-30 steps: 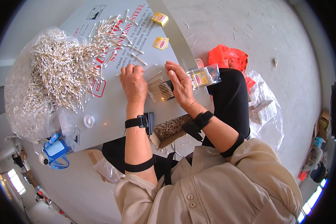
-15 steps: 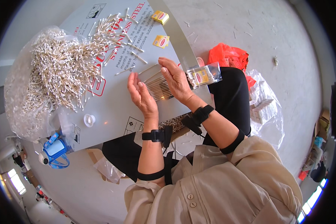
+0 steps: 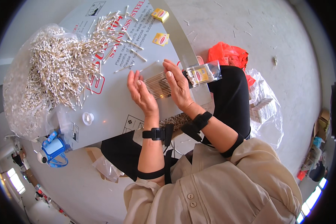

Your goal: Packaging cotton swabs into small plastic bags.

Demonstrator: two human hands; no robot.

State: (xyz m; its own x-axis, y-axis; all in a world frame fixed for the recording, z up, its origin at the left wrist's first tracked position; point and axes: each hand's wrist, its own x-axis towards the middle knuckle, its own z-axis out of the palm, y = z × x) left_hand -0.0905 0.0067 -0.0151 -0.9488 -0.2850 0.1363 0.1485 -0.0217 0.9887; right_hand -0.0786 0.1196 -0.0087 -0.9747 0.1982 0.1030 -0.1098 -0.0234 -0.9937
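Observation:
A flat row of cotton swabs (image 3: 157, 86) lies at the table's near right corner, between my two hands. My left hand (image 3: 143, 97) is open, fingers stretched out, its palm side at the row's left ends. My right hand (image 3: 180, 87) is also open, its straight fingers angled across the right ends, which it partly hides. Just past that hand, a clear packet (image 3: 215, 71) of cotton swabs with a yellow card (image 3: 201, 74) juts over the table edge above my leg. One loose cotton swab (image 3: 150, 66) rests beyond the row.
A big heap of cotton swabs (image 3: 61, 59) spills from a clear plastic bag (image 3: 16, 108) at left. Yellow cards (image 3: 161, 39) and a yellow stack (image 3: 160, 15) sit farther back. A white cap (image 3: 88, 119) and blue bottle (image 3: 54, 148) are near left; a red bag (image 3: 227, 56) is on the floor.
The fingers of my right hand have shifted slightly right and toward me. My left hand stays almost in place beside the row of cotton swabs.

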